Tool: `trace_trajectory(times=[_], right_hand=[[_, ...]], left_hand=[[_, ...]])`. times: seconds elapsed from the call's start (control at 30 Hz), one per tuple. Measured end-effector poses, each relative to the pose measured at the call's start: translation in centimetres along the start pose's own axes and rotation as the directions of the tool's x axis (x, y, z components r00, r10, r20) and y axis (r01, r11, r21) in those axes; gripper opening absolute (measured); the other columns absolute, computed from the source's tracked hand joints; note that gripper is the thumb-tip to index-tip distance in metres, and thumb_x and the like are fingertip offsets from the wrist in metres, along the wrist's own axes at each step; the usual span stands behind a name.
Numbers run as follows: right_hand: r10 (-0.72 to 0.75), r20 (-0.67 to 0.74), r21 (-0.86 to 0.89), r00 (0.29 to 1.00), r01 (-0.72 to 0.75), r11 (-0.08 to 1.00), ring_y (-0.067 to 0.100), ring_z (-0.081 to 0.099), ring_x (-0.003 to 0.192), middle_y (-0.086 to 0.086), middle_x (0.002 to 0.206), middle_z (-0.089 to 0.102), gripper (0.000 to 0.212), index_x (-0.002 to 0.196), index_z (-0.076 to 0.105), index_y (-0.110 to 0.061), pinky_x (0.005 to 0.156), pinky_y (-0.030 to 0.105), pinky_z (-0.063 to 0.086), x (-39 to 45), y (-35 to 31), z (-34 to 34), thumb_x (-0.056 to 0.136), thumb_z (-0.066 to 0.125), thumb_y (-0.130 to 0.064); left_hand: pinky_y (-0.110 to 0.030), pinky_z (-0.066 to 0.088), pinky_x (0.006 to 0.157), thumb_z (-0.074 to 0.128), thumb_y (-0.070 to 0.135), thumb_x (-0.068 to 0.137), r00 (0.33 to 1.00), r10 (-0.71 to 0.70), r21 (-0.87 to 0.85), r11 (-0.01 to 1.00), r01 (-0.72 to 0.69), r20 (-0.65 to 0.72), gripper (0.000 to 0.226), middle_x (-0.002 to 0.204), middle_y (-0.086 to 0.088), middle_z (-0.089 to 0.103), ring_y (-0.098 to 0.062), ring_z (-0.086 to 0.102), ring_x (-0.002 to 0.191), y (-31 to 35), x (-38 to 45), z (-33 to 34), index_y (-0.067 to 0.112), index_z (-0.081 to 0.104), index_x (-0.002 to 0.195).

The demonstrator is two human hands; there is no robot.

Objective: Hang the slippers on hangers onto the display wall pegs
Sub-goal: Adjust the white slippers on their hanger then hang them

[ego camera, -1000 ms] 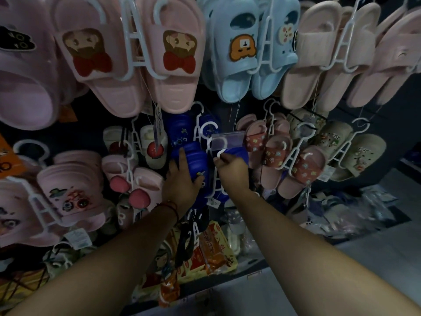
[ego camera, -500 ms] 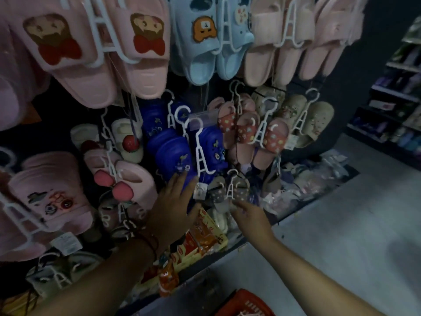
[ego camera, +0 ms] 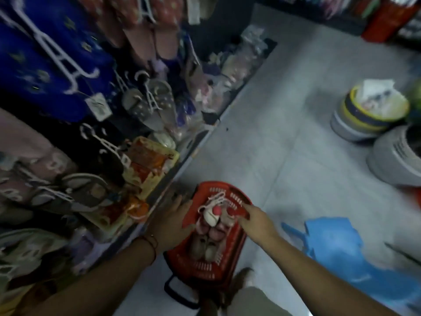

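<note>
A red plastic basket (ego camera: 224,193) stands on the floor below me. A white slipper pair with red pompoms (ego camera: 213,216) on a white hanger lies on top of it, with brownish slippers (ego camera: 205,246) underneath. My left hand (ego camera: 170,221) hovers over the basket's left rim, fingers spread. My right hand (ego camera: 256,221) reaches in from the right, fingers extended, its tips beside the pompom pair. Neither hand holds anything. On the left, the display wall carries the blue slippers (ego camera: 45,65) on a white hanger.
Grey spotted slippers (ego camera: 148,103) and other pairs hang low on the wall. Bagged goods line the shelf base (ego camera: 227,71). A blue plastic stool (ego camera: 337,249) stands at right, stacked basins (ego camera: 369,115) further back. My knee is at the bottom edge.
Both hands left the blue slippers hanging on the wall and dropped to the red basket on the floor. The view swung down and to the right.
</note>
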State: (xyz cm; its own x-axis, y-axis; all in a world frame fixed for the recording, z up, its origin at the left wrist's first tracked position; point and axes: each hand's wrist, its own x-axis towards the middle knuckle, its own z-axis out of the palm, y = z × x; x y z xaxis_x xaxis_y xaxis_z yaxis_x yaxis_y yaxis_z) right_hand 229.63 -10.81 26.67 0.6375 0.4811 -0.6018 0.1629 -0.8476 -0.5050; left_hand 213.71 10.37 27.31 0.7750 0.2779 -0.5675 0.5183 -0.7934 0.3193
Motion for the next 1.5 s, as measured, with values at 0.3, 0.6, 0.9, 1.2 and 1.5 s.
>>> trace_trajectory(times=[0.3, 0.6, 0.9, 1.2, 1.5], right_hand=[[0.266, 0.164, -0.011, 0.950, -0.268, 0.963, 0.020, 0.032, 0.147, 0.002, 0.161, 0.033, 0.060, 0.155, 0.033, -0.019, 0.117, 0.032, 0.026, -0.6, 12.0, 6.6, 0.102, 0.049, -0.039], [0.241, 0.171, 0.172, 0.955, -0.270, 0.947, 0.004, 0.060, 0.110, -0.010, 0.130, 0.060, 0.036, 0.137, 0.055, -0.029, 0.085, 0.015, 0.041, 8.9, 12.5, 11.4, 0.102, 0.051, -0.035], [0.235, 0.198, 0.233, 0.952, -0.278, 0.932, 0.010, 0.063, 0.089, 0.000, 0.117, 0.064, 0.031, 0.131, 0.057, -0.018, 0.066, 0.011, 0.044, 28.4, 15.5, 20.6, 0.102, 0.053, -0.029], [0.264, 0.244, -0.055, 0.933, -0.258, 0.964, 0.030, 0.048, 0.133, 0.016, 0.149, 0.046, 0.055, 0.151, 0.035, -0.007, 0.102, 0.032, 0.043, 39.6, 21.6, 26.7, 0.101, 0.056, -0.017], [0.309, 0.217, 0.028, 0.926, -0.322, 0.946, 0.016, 0.062, 0.087, 0.008, 0.113, 0.066, 0.044, 0.116, 0.067, -0.006, 0.071, 0.026, 0.053, 40.1, 22.2, 26.7, 0.081, 0.081, -0.029]], left_hand=[[-0.037, 0.027, 0.119, 0.026, 0.078, 0.078, 0.979, -0.066, -0.028, 0.997, 0.073, 0.194, 0.100, 0.168, -0.011, 0.011, -0.030, 0.022, 0.152, 1.7, 2.4, 11.3, 0.023, 0.014, 0.161], [-0.035, 0.027, 0.119, 0.038, 0.063, 0.085, 0.998, 0.001, -0.052, 0.999, 0.002, 0.064, 0.079, 0.159, -0.004, 0.034, -0.028, 0.035, 0.144, -1.6, 15.5, 20.3, 0.031, 0.028, 0.157], [-0.042, 0.023, 0.119, 0.054, 0.054, 0.094, 0.983, 0.036, 0.155, 0.986, -0.064, 0.181, 0.088, 0.166, -0.019, 0.002, -0.038, 0.017, 0.150, -7.7, 32.2, 30.0, 0.030, 0.003, 0.162], [-0.055, 0.020, 0.116, 0.072, 0.064, 0.074, 0.990, 0.097, 0.291, 0.949, -0.124, 0.104, 0.108, 0.165, -0.013, -0.002, -0.041, 0.020, 0.146, -9.3, 41.8, 37.2, 0.037, 0.010, 0.158], [-0.043, 0.036, 0.104, 0.077, 0.050, 0.069, 0.992, 0.123, 0.364, 0.924, -0.115, 0.000, 0.087, 0.142, -0.013, 0.039, -0.033, 0.043, 0.129, -9.3, 42.1, 37.4, 0.020, 0.036, 0.139]])
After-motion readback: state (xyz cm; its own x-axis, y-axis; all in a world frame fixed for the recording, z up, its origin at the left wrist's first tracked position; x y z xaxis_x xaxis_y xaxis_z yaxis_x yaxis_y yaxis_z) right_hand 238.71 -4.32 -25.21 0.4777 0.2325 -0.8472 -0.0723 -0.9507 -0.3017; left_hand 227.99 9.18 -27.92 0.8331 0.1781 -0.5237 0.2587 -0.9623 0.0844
